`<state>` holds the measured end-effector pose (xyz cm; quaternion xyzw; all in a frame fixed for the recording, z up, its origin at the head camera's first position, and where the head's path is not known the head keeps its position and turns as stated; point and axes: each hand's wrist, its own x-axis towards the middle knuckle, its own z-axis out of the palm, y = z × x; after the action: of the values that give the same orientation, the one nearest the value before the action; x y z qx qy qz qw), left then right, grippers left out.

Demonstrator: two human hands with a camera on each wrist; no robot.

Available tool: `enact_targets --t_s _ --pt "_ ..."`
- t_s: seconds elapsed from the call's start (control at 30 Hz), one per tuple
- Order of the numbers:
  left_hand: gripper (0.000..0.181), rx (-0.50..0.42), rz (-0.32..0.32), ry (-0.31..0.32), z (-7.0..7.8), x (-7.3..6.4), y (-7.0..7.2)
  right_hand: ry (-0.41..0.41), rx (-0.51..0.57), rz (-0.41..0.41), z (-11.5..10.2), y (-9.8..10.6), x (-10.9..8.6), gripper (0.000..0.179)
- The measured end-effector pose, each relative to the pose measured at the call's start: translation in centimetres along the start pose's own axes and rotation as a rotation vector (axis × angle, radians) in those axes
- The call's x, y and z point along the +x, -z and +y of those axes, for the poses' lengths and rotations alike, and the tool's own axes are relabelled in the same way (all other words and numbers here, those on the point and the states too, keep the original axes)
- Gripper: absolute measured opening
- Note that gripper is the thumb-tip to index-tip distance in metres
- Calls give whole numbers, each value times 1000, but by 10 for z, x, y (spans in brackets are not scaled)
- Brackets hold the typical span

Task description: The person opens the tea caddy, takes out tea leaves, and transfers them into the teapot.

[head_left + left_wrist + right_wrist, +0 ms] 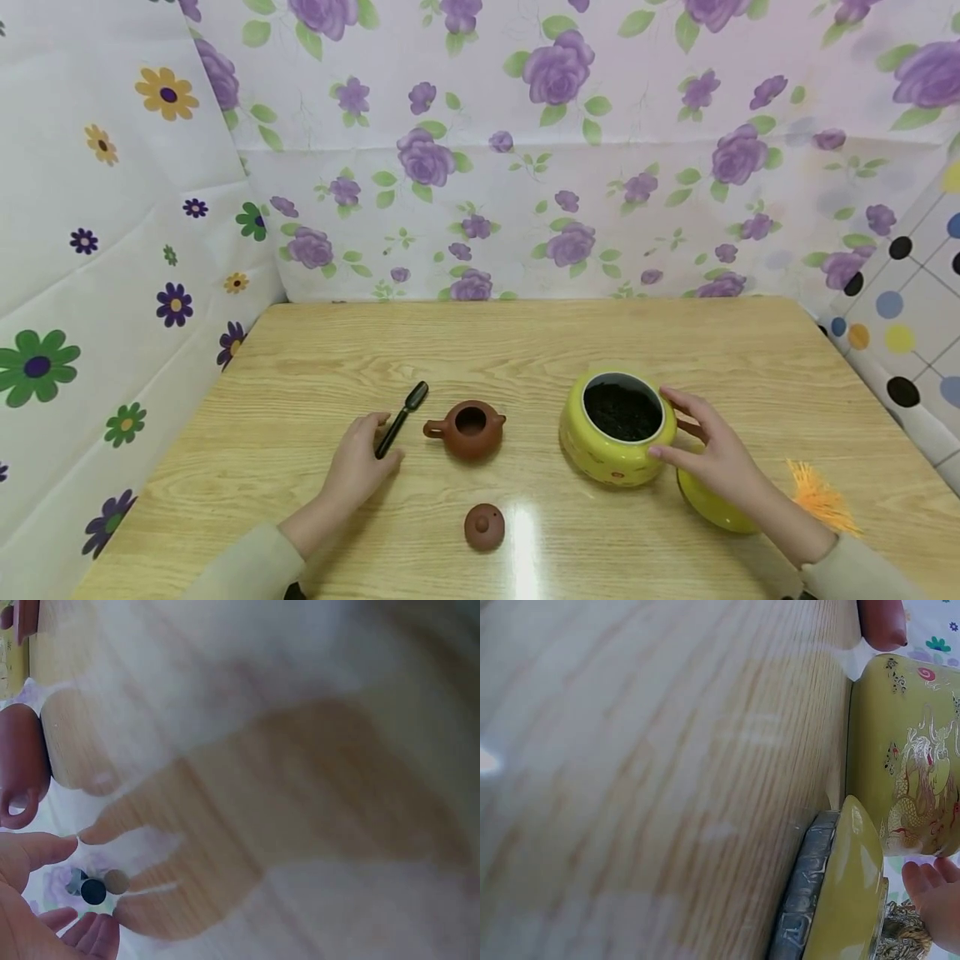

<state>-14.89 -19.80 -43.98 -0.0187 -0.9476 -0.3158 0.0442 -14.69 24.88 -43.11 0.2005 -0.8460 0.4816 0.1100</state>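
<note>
Two sleeved forearms come in from the 6 o'clock edge of a pale wood-grain counter (525,342). Just ahead of them lies a small brown clay teapot lid (484,526), domed with a knob, and beyond it at 12 o'clock stands its round, matte clay teapot (468,429), mouth open, loop handle toward 9 o'clock.

At 9 o'clock of the pot, the left hand (360,467) has fingers and thumb curled round the near end of a slim black tea scoop (402,418), which slants away toward 1 o'clock. At 3 o'clock of the pot stands a squat, glossy yellow tea jar (600,454), painted with a gold dragon and filled with dark loose tea (622,411). The right hand (712,454) rests with spread, nearly straight fingers against the jar's right side, steadying it without closing round it. The jar's yellow lid (712,504) sits on the counter at 4 o'clock of the jar, largely under that hand, with an orange tassel (821,496) beyond.

Risks, as I judge them: the glazed jar could slide under a loose touch; the scoop could knock the light teapot over; dry leaves could scatter between jar and narrow pot mouth.
</note>
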Motion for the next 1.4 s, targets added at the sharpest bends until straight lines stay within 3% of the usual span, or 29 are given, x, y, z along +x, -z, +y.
enact_targets --t_s 0.57,0.97,1.4 --pt "18 14 -37 31 -4 1 11 -36 -59 -29 0 3 0 68" --pt "13 51 -32 47 -5 3 12 -76 -94 -49 -3 3 0 68" --pt "13 -62 -37 84 -7 5 16 -95 -129 -57 -2 3 0 69"
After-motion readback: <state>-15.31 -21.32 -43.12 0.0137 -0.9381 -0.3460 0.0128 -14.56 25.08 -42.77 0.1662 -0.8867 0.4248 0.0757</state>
